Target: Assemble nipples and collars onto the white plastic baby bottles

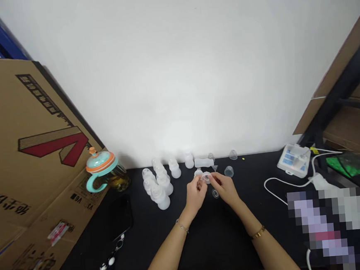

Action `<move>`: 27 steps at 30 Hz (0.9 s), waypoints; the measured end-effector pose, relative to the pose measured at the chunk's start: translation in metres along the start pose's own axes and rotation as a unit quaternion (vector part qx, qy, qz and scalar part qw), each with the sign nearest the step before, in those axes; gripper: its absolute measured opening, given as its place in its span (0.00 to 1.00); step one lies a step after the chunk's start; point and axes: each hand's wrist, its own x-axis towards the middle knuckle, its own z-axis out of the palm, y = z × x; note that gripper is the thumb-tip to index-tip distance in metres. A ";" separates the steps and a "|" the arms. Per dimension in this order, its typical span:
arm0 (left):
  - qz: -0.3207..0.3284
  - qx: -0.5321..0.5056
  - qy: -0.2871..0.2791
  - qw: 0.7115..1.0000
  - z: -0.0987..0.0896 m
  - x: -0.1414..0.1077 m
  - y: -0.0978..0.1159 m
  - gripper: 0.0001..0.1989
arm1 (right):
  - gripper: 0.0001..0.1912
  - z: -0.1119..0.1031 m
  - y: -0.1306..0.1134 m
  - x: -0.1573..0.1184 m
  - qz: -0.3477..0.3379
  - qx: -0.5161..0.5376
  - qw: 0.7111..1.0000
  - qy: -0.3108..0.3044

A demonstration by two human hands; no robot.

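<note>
Both hands meet near the middle of the black table, pinching a small clear-white ring-shaped part (pixel 206 176) between them. My left hand (pixel 197 190) grips its left side with bent fingers. On its right side, my right hand (pixel 224 188) holds it with thumb and fingers. A clear round piece (pixel 215 194) lies just below, between the hands. Clear domed caps (pixel 229 172) and a small clear funnel (pixel 214 168) are behind my right hand. A white bottle (pixel 189 160) stands near the wall, beside a translucent tube-like piece (pixel 204 162) lying down.
Several white bottles (pixel 162 198) stand grouped at the left. Farther left are a teal-lidded jug (pixel 108 172), a dark phone (pixel 120 216) with a charm strap, and a large cardboard box (pixel 39 162). At right sit a white case (pixel 294 160) and a white cable (pixel 272 179).
</note>
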 end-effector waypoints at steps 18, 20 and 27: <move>0.003 0.015 0.002 1.000 -0.001 0.000 0.009 0.19 | 0.21 -0.001 -0.002 0.000 -0.006 -0.016 1.000 -0.003; 0.001 0.022 0.004 1.000 -0.001 0.000 0.011 0.19 | 0.21 -0.002 -0.002 0.000 -0.007 -0.015 1.000 -0.003; 0.015 0.036 0.017 0.999 -0.002 0.000 0.012 0.17 | 0.20 -0.001 -0.001 -0.001 -0.011 -0.020 1.000 -0.003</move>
